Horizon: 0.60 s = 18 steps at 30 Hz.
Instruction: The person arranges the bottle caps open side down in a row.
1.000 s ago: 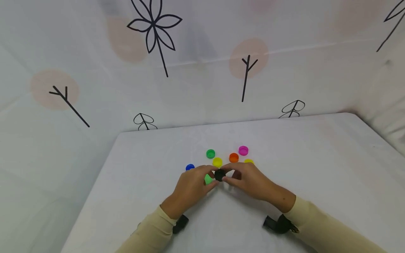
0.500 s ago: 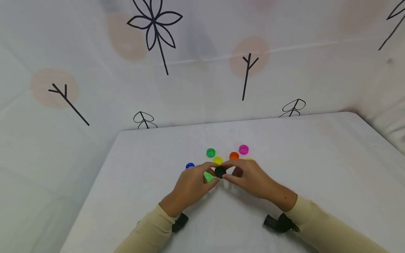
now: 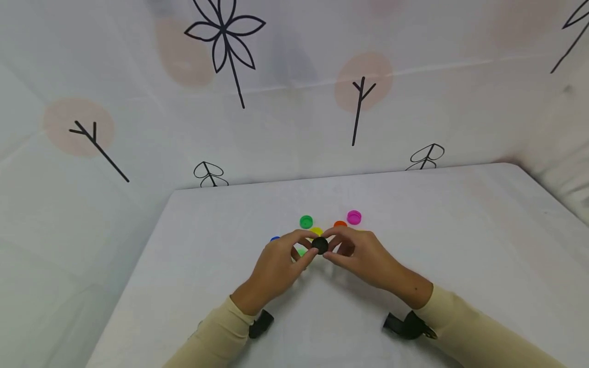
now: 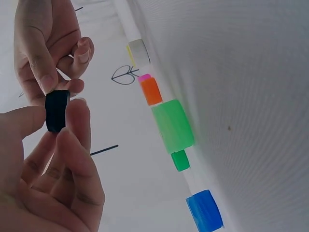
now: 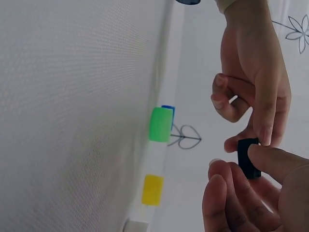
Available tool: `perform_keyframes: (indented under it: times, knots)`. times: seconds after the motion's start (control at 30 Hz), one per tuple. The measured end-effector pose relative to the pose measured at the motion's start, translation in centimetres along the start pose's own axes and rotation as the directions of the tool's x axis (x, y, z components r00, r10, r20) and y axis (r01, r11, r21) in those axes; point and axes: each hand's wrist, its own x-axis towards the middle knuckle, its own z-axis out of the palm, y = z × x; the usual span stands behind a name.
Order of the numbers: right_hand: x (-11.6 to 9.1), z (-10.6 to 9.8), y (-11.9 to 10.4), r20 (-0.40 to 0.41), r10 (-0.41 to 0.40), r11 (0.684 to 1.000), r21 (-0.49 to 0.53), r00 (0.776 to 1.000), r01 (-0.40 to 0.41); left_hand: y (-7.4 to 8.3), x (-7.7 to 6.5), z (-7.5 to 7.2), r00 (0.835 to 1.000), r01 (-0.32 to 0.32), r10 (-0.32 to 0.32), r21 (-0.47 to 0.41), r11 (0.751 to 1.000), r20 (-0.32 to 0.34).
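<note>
"What do the hands hold?"

"A black bottle cap, up off the bench. The left hand and the right hand both pinch it between thumb and fingers, one from each side."

"How does it look?"

"Round and dull from the head view, nearly a flat disc. Edge-on, from the wrists, it's a short cylinder with straight walls. I can't make out any ribbing."

"And the things around it?"

"Bright, smooth, plastic-looking. The green cap and magenta cap lie hollow side up, shallow cups with thin rims. The light-green cap has a soft sheen, and the blue cap shows faint streaks on its wall."

"Any texture underneath?"

"The bench's white surface has a fine woven grain close up. Behind it, a creased fabric backdrop carries a black line-drawn flower and pale peach circles."
</note>
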Motion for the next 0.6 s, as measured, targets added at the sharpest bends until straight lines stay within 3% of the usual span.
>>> perform_keyframes:
  times: [0.2,0.43,0.6]
  knots:
    - [-0.02,0.01,0.05,0.003,-0.016,0.998,0.058,1.0,0.016,-0.18,0.09,-0.06,0.998,-0.054,0.054,-0.001,0.999,-0.039]
    - [0.06,-0.26,0.03,0.099,0.127,0.969,0.199,0.987,-0.145,-0.25,0.13,0.09,0.992,-0.085,0.088,0.037,0.996,-0.087]
    - [0.13,-0.34,0.11,0.146,0.158,0.95,0.249,0.977,-0.191,-0.21,0.15,0.08,0.987,-0.116,0.12,0.043,0.992,-0.109]
